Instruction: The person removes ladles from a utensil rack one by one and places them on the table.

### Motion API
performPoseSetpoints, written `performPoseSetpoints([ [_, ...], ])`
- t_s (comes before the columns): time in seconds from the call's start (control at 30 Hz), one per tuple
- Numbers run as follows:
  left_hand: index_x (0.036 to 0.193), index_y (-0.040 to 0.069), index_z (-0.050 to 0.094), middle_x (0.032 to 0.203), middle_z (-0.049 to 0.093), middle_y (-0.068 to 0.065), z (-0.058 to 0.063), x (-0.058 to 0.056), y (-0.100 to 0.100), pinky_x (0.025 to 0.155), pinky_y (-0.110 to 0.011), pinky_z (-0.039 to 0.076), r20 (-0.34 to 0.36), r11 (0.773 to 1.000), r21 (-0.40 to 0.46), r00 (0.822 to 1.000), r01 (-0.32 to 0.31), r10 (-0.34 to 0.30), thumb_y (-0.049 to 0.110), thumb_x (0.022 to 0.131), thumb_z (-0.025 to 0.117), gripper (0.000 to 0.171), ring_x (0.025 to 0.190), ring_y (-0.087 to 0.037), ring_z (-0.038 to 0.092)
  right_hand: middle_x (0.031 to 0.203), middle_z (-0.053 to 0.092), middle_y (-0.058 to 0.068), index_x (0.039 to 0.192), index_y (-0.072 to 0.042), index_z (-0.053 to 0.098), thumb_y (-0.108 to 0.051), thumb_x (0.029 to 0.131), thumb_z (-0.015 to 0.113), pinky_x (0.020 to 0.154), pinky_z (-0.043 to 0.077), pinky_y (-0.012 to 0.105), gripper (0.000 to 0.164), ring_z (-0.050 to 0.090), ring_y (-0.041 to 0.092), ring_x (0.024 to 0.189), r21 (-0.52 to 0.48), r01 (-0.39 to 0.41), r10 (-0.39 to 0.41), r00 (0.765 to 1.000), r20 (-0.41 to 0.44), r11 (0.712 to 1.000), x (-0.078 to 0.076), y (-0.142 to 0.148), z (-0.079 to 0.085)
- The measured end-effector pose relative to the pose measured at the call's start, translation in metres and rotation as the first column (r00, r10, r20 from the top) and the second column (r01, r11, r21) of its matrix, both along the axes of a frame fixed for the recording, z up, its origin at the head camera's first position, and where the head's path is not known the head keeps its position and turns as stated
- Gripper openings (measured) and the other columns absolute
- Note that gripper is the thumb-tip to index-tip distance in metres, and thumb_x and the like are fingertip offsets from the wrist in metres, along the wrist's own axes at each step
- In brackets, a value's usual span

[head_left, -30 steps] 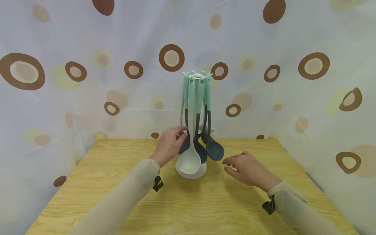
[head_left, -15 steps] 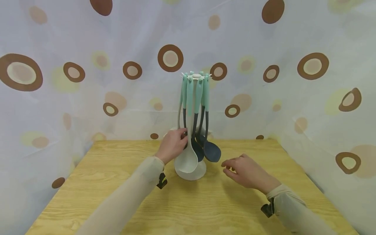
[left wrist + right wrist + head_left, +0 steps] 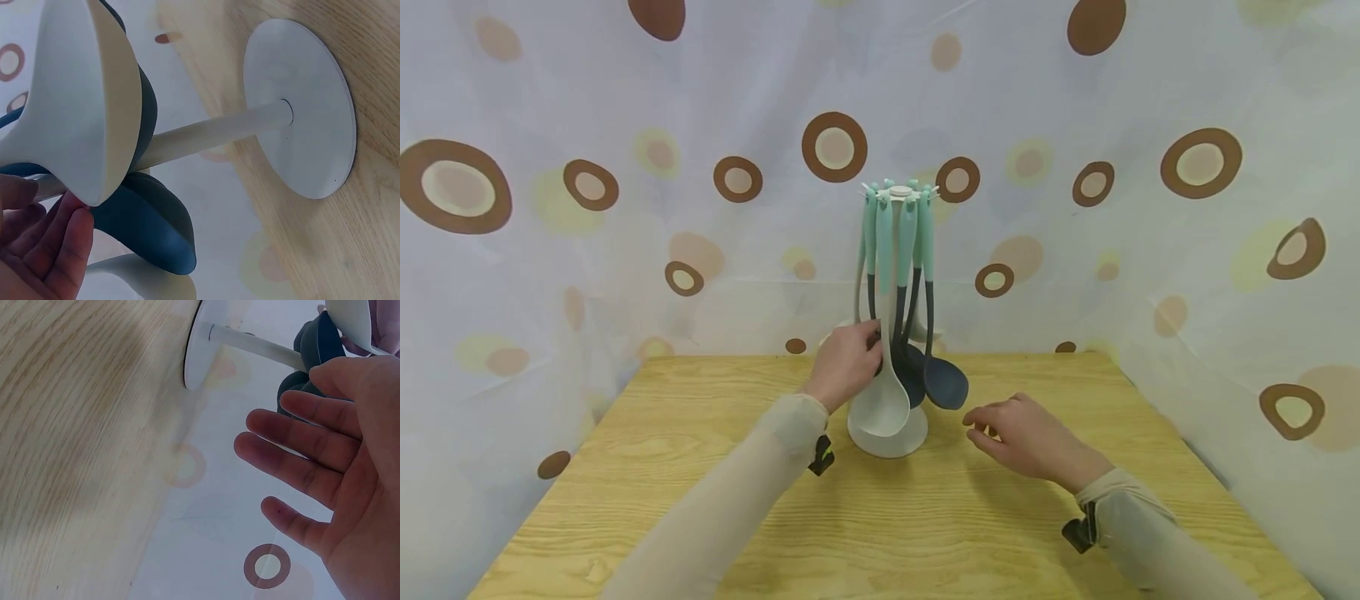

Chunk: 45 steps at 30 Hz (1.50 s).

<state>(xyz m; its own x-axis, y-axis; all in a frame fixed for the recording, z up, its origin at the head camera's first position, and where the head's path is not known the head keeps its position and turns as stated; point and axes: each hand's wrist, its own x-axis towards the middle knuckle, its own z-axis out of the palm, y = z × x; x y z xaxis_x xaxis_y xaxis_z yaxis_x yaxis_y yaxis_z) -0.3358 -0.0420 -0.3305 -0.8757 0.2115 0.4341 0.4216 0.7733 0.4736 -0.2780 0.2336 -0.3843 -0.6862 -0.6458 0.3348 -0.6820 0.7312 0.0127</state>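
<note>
A white utensil stand (image 3: 904, 437) with a round base and a central pole (image 3: 212, 134) is upright on the table. Several kitchen tools with mint-green handles hang from its top (image 3: 900, 192). A white ladle (image 3: 883, 408) hangs in front; a dark blue spoon-like tool (image 3: 947, 384) is at the right. My left hand (image 3: 844, 364) reaches in among the tools from the left. In the left wrist view its thumb and fingers grip the pole behind the white ladle. My right hand (image 3: 1030, 439) hovers right of the stand, fingers loosely bent, holding nothing.
The wood-grain table (image 3: 805, 533) runs back to a patterned curtain (image 3: 760, 92), which also hangs along both sides. Black camera straps (image 3: 1080, 531) sit on both wrists over pale sleeves (image 3: 730, 492).
My left hand has moved right, in among the tools, and its fingers have closed on the pole. The hanging tools have swung slightly. My right hand has barely moved.
</note>
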Motion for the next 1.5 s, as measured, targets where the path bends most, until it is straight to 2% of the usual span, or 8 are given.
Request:
performPoseSetpoints([
  [0.23, 0.089, 0.023, 0.059, 0.078, 0.062, 0.005, -0.003, -0.002, 0.001, 0.06, -0.031, 0.044, -0.038, 0.998, 0.065, 0.999, 0.015, -0.013, 0.023, 0.093, 0.047, 0.012, 0.069, -0.015, 0.055, 0.077, 0.064, -0.018, 0.097, -0.023, 0.069, -0.028, 0.09, 0.058, 0.069, 0.047, 0.028, 0.014, 0.054, -0.008, 0.066, -0.011, -0.029, 0.028, 0.999, -0.023, 1.0, -0.001, -0.003, 0.003],
  [0.37, 0.094, 0.023, 0.058, 0.081, 0.064, 0.005, -0.003, -0.004, 0.001, 0.061, -0.03, 0.045, -0.03, 0.996, 0.085, 0.999, 0.039, -0.036, 0.022, 0.092, 0.047, 0.012, 0.07, -0.015, 0.056, 0.077, 0.064, -0.018, 0.097, -0.023, 0.069, -0.027, 0.089, 0.059, 0.066, 0.047, 0.026, 0.013, 0.054, -0.007, 0.065, -0.022, -0.036, 0.035, 0.999, -0.015, 0.999, -0.002, -0.005, 0.005],
  [0.5, 0.107, 0.024, 0.058, 0.079, 0.063, 0.005, 0.001, -0.006, 0.003, 0.061, -0.028, 0.045, 0.025, 0.99, 0.107, 0.995, 0.09, -0.093, 0.025, 0.095, 0.043, 0.019, 0.066, -0.013, 0.057, 0.077, 0.064, -0.017, 0.097, -0.022, 0.069, -0.026, 0.089, 0.058, 0.061, 0.047, 0.021, 0.014, 0.054, -0.007, 0.064, -0.042, -0.028, 0.029, 1.0, 0.003, 0.999, -0.003, -0.006, 0.006],
  [0.63, 0.103, 0.02, 0.053, 0.071, 0.059, 0.001, 0.005, -0.008, 0.003, 0.054, -0.029, 0.044, 0.115, 0.979, 0.131, 0.979, 0.155, -0.171, 0.024, 0.097, 0.038, 0.017, 0.055, -0.014, 0.055, 0.073, 0.062, -0.019, 0.091, -0.025, 0.069, -0.025, 0.089, 0.059, 0.06, 0.046, 0.02, 0.01, 0.053, -0.007, 0.063, -0.064, -0.044, 0.044, 0.999, -0.002, 0.997, -0.004, -0.009, 0.008],
  [0.77, 0.106, 0.019, 0.054, 0.076, 0.062, 0.001, 0.006, -0.012, 0.004, 0.054, -0.027, 0.047, 0.178, 0.97, 0.16, 0.961, 0.184, -0.211, 0.022, 0.096, 0.041, 0.016, 0.057, -0.014, 0.06, 0.067, 0.055, -0.023, 0.078, -0.03, 0.064, -0.024, 0.088, 0.06, 0.059, 0.045, 0.019, 0.012, 0.049, -0.008, 0.059, -0.097, -0.073, 0.072, 0.997, -0.015, 0.993, -0.004, -0.012, 0.011],
  [1.0, 0.109, 0.017, 0.058, 0.079, 0.063, 0.001, 0.006, -0.016, 0.003, 0.056, -0.026, 0.048, 0.199, 0.981, 0.112, 0.964, 0.157, -0.177, 0.025, 0.094, 0.05, 0.018, 0.06, -0.016, 0.063, 0.058, 0.046, -0.022, 0.068, -0.031, 0.054, -0.025, 0.087, 0.061, 0.053, 0.039, 0.018, 0.022, 0.041, -0.004, 0.049, -0.118, -0.066, 0.063, 0.998, -0.03, 0.991, -0.003, -0.016, 0.015],
  [1.27, 0.089, 0.021, 0.058, 0.071, 0.059, 0.007, -0.002, -0.014, 0.004, 0.057, -0.027, 0.044, 0.113, 0.995, -0.029, 0.989, 0.095, -0.091, 0.029, 0.094, 0.048, 0.014, 0.059, -0.011, 0.055, 0.061, 0.049, -0.023, 0.072, -0.029, 0.06, -0.025, 0.088, 0.06, 0.055, 0.042, 0.019, 0.016, 0.044, -0.006, 0.053, -0.113, -0.047, 0.047, 0.999, 0.004, 0.992, -0.002, -0.01, 0.012],
  [1.5, 0.086, 0.021, 0.058, 0.071, 0.058, 0.005, -0.005, -0.014, 0.007, 0.057, -0.029, 0.041, 0.103, 0.994, -0.083, 0.993, 0.067, -0.059, 0.027, 0.092, 0.051, 0.011, 0.062, -0.015, 0.052, 0.064, 0.05, -0.023, 0.076, -0.029, 0.061, -0.026, 0.089, 0.059, 0.057, 0.043, 0.019, 0.014, 0.046, -0.006, 0.056, -0.109, -0.041, 0.043, 0.999, 0.015, 0.993, -0.002, -0.007, 0.02],
])
